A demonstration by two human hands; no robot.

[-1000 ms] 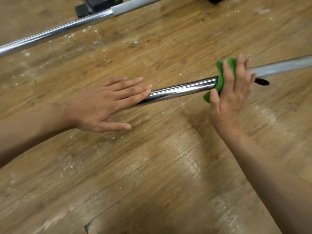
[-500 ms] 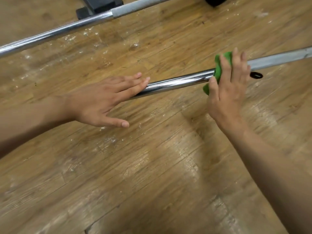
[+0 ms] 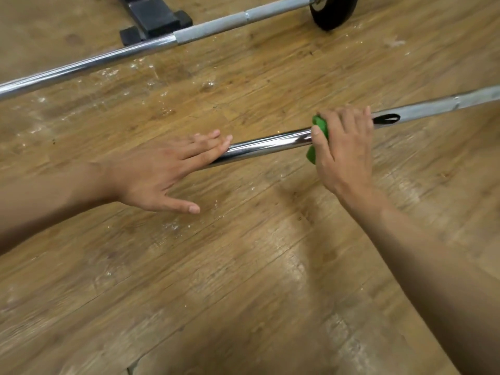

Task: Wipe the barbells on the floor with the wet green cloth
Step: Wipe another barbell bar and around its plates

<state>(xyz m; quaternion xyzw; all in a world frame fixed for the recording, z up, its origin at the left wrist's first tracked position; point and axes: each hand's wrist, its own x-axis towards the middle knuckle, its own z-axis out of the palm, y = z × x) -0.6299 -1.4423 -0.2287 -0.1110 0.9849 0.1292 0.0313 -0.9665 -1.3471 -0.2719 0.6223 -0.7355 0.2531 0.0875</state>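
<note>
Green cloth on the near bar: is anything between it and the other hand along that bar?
Nothing visible. The near barbell is bare chrome between the green cloth and the left hand. A black loop lies beyond the right hand.

Place: we see a gym | Evidence: steel barbells (image 3: 259,147) on worn wood-plank floor (image 3: 243,266); black weight plate (image 3: 334,9); black equipment base (image 3: 155,17)

Open floor (image 3: 243,266) nearside of barbell (image 3: 270,144)
</note>
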